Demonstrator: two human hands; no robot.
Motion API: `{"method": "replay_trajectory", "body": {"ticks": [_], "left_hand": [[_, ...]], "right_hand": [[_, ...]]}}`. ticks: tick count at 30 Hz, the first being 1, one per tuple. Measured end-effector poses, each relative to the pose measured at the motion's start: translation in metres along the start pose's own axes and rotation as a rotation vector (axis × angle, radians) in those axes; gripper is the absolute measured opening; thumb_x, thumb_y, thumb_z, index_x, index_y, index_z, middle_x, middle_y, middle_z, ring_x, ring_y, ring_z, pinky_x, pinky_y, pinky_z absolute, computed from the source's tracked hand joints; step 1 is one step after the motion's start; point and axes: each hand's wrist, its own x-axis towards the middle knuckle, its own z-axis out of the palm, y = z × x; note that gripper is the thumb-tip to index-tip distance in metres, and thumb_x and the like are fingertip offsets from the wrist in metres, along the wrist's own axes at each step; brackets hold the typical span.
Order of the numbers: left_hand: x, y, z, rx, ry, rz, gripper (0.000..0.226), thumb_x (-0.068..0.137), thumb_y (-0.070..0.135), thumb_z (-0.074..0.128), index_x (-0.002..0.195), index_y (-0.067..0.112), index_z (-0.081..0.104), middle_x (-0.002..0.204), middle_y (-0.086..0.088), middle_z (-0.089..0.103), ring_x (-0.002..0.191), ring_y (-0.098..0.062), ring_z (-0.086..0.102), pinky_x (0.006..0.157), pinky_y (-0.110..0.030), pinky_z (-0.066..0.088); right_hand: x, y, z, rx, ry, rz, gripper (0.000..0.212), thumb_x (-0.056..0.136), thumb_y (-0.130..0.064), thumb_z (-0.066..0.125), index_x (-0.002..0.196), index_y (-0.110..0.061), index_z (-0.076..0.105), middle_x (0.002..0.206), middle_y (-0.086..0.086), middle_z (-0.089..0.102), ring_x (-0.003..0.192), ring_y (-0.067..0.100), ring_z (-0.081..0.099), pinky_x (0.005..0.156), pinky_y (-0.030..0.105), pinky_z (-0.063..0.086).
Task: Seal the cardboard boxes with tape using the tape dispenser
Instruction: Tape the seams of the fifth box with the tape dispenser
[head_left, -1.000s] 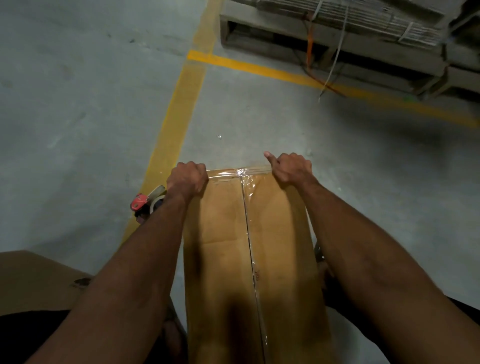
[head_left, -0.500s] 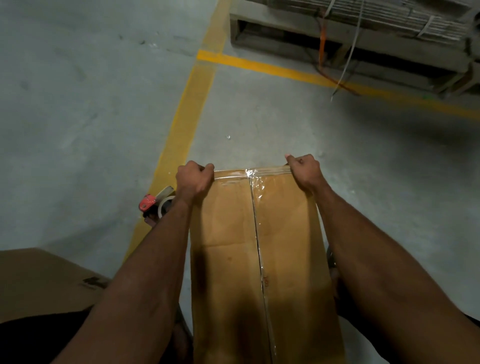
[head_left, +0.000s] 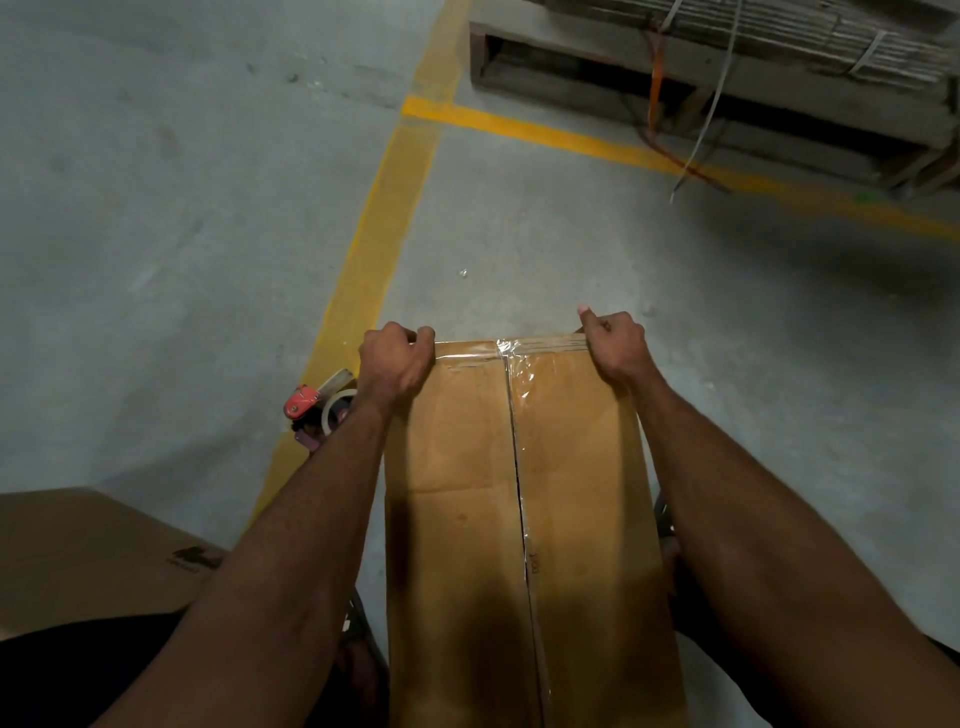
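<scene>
The left hand (head_left: 396, 358) is curled over the far left corner of the cardboard box (head_left: 519, 519), fingers wrapped down past the edge and gripping it, and the right hand (head_left: 613, 345) does the same at the far right corner, thumb sticking up. The box stands long and narrow on the grey concrete floor (head_left: 156, 234) right in front of the person, between both outstretched forearms. Clear tape (head_left: 511, 441) runs down its centre seam and another shiny strip crosses the far edge between the two hands. The tape dispenser (head_left: 317, 410), red-topped with its roll showing, lies on the floor just left of the box, partly hidden behind the left wrist, on a yellow painted line (head_left: 384, 208). A second cardboard box (head_left: 88, 551) sits at lower left. A wooden pallet (head_left: 727, 98) is farther off.
</scene>
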Motion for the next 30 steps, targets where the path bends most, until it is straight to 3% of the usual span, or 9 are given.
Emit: {"method": "replay_trajectory", "body": {"ticks": [3, 6, 9, 11, 14, 20, 25, 28, 30], "left_hand": [[0.003, -0.001, 0.001, 0.016, -0.009, -0.006, 0.051, 0.095, 0.04, 0.044, 0.062, 0.007, 0.063, 0.061, -0.015, 0.055, 0.072, -0.035, 0.051, 0.067, -0.033, 0.032], [0.006, -0.002, -0.007, 0.033, -0.074, 0.014, 0.052, 0.092, 0.045, 0.042, 0.063, 0.007, 0.064, 0.062, -0.011, 0.059, 0.075, -0.037, 0.06, 0.067, -0.033, 0.038], [0.003, 0.007, -0.016, 0.271, -0.076, 0.086, 0.05, 0.099, 0.045, 0.035, 0.093, 0.012, 0.071, 0.088, -0.014, 0.066, 0.094, -0.036, 0.06, 0.088, -0.045, 0.043], [-0.001, 0.02, -0.014, 0.332, -0.035, 0.215, 0.044, 0.1, 0.042, 0.035, 0.1, 0.014, 0.069, 0.097, -0.018, 0.069, 0.097, -0.038, 0.062, 0.09, -0.046, 0.045], [-0.006, 0.03, -0.007, 0.301, -0.17, 0.313, 0.041, 0.102, 0.042, 0.037, 0.1, 0.012, 0.064, 0.103, -0.024, 0.066, 0.097, -0.043, 0.063, 0.083, -0.044, 0.049], [-0.001, -0.031, -0.028, 0.08, -0.257, 0.214, 0.056, 0.101, 0.065, 0.031, 0.08, 0.02, 0.056, 0.092, -0.009, 0.069, 0.095, -0.033, 0.063, 0.083, -0.042, 0.049], [-0.011, -0.018, 0.005, -0.377, -0.017, -0.16, 0.045, 0.097, 0.049, 0.048, 0.08, 0.008, 0.055, 0.083, -0.012, 0.065, 0.094, -0.039, 0.059, 0.089, -0.047, 0.045], [-0.011, -0.013, 0.001, -0.199, -0.039, -0.15, 0.049, 0.099, 0.059, 0.034, 0.115, 0.018, 0.056, 0.121, -0.019, 0.062, 0.121, -0.046, 0.051, 0.1, -0.055, 0.039], [-0.015, -0.005, -0.011, 0.1, -0.166, -0.169, 0.069, 0.099, 0.069, 0.021, 0.153, 0.026, 0.024, 0.153, -0.02, 0.035, 0.141, -0.049, 0.028, 0.109, -0.065, 0.024]], "right_hand": [[0.005, 0.001, 0.004, -0.05, 0.002, 0.047, 0.069, 0.105, -0.059, 0.036, 0.103, -0.004, 0.078, 0.107, 0.016, 0.073, 0.096, 0.027, 0.065, 0.087, 0.034, 0.046], [0.003, -0.013, 0.005, -0.518, 0.078, 0.115, 0.07, 0.106, -0.06, 0.022, 0.123, -0.011, 0.069, 0.133, 0.017, 0.063, 0.13, 0.041, 0.051, 0.107, 0.057, 0.034], [-0.017, -0.042, 0.016, -0.854, 0.069, -0.168, 0.044, 0.107, -0.035, 0.035, 0.146, -0.02, 0.05, 0.153, 0.009, 0.045, 0.145, 0.045, 0.03, 0.115, 0.06, 0.023], [-0.038, -0.068, 0.043, -0.706, -0.031, -0.456, 0.039, 0.105, -0.029, 0.042, 0.142, -0.022, 0.052, 0.143, 0.007, 0.056, 0.134, 0.035, 0.046, 0.11, 0.05, 0.034], [-0.064, -0.089, 0.082, -0.59, -0.206, -0.59, 0.032, 0.106, -0.033, 0.039, 0.127, -0.021, 0.059, 0.126, 0.006, 0.065, 0.117, 0.028, 0.059, 0.106, 0.045, 0.036], [-0.033, -0.02, 0.001, -0.656, -0.041, -0.314, 0.062, 0.102, -0.07, 0.019, 0.115, -0.031, 0.066, 0.118, 0.003, 0.069, 0.116, 0.03, 0.059, 0.105, 0.049, 0.038], [-0.034, 0.013, -0.001, -0.173, 0.041, -0.204, 0.053, 0.1, -0.068, 0.04, 0.118, -0.024, 0.063, 0.123, 0.005, 0.051, 0.115, 0.029, 0.057, 0.1, 0.044, 0.049], [-0.029, 0.011, 0.004, -0.207, 0.035, -0.169, 0.056, 0.1, -0.067, 0.042, 0.143, -0.031, 0.041, 0.146, 0.014, 0.032, 0.129, 0.041, 0.049, 0.108, 0.052, 0.042], [-0.035, 0.008, 0.004, -0.326, 0.011, -0.094, 0.069, 0.1, -0.07, 0.035, 0.158, -0.041, 0.011, 0.164, 0.014, 0.009, 0.145, 0.048, 0.027, 0.113, 0.065, 0.032]]}}
